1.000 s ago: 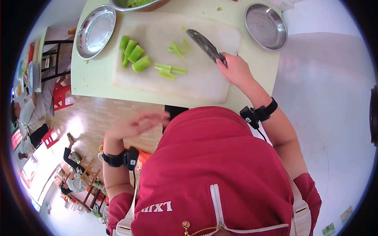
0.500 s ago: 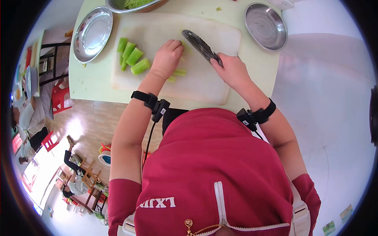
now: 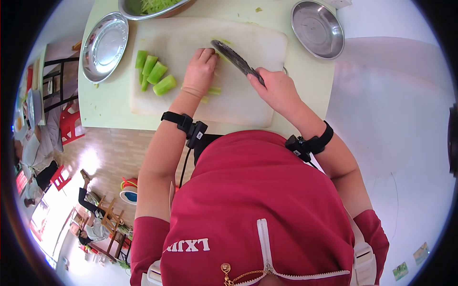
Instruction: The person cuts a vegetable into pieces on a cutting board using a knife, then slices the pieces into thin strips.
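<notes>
My right hand is wrapped round the handle of a dark knife, whose blade points up and left over the white cutting board. Close to the blade, my left hand rests on the board with its fingers bent together; what they hold is mostly hidden. Thin green slices lie just beyond the blade tip. Beside my left wrist are small pale green pieces. Several thick green vegetable chunks lie on the board's left part.
A shiny metal dish stands at the table's left, a metal bowl at the back right. At the top, another bowl holds green shreds. Red stools and people are in the room at left.
The table and everything on it appear shifted slightly left in view. The knife blade has come closer to my left fingers.
</notes>
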A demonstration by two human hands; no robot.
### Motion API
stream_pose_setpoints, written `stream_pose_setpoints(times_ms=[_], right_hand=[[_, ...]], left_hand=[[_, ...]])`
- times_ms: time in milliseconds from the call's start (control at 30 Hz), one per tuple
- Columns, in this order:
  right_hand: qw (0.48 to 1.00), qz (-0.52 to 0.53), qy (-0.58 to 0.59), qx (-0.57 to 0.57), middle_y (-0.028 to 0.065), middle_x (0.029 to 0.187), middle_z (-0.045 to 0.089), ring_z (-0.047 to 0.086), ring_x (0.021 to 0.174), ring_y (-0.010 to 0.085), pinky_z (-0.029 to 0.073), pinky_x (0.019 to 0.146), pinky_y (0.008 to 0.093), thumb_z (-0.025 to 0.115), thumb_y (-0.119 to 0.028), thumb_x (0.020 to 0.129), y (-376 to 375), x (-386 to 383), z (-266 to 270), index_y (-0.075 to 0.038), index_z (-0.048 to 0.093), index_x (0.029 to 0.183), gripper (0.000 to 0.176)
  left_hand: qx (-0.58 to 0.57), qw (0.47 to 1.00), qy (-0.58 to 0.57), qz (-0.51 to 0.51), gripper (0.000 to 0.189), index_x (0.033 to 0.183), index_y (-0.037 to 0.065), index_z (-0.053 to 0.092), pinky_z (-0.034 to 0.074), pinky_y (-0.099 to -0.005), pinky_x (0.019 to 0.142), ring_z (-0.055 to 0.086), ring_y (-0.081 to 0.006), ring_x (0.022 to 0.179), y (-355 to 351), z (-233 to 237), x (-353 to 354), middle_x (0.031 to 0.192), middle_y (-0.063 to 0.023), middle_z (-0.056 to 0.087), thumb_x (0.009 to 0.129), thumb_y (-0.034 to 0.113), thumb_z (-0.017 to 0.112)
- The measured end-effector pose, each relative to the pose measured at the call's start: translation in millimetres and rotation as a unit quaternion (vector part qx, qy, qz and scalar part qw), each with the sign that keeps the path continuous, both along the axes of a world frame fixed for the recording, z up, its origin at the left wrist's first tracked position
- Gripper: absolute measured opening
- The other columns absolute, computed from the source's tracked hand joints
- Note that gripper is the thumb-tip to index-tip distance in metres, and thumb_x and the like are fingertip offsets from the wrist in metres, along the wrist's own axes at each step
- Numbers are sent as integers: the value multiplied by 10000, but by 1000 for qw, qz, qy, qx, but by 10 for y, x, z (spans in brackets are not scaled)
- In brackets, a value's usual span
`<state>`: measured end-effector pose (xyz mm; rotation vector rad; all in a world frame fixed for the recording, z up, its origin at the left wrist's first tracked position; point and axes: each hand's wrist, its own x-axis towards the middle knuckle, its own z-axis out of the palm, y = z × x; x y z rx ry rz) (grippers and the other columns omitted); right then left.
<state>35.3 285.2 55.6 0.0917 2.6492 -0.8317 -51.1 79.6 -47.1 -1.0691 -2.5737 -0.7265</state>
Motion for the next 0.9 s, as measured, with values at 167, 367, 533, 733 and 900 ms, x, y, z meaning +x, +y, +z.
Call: stream_pose_setpoints(times_ms=[167,367,533,733,900], right_hand=[[999,27,36,31,146,605,608,614,594,361,483,557,478,502,-327,961,-30,40,-11,-47,599,812,333],[995,56,68,49,149,590,604,619,587,357,487,548,474,495,-302,963,-38,36,-2,-42,591,790,327],[994,67,64,65,150,585,604,632,597,355,500,561,475,489,-291,966,-55,20,-6,-39,589,788,324],[988,95,68,102,150,591,608,640,601,352,500,550,471,490,-255,967,-107,18,31,-42,585,810,282],[987,87,99,89,150,588,608,638,594,350,498,548,473,491,-256,967,-199,-81,-103,-43,588,821,276]], left_hand=[[4,1000,12,-3,190,930,-1,647,530,-352,818,583,-257,960,-9,-31,49,999,-80,596,741,14,629],[4,1000,24,13,194,941,-1,653,536,-348,822,589,-247,999,12,-8,96,1011,-77,596,748,14,635],[10,1000,16,25,204,941,1,653,539,-350,827,591,-246,1010,2,-11,115,1018,-77,594,738,7,633],[12,999,10,31,225,943,3,653,546,-344,812,591,-246,1019,-5,12,136,1024,-73,593,720,2,628],[11,1000,2,29,232,952,6,653,547,-345,804,592,-243,1002,29,96,180,1024,-72,591,722,12,626]])
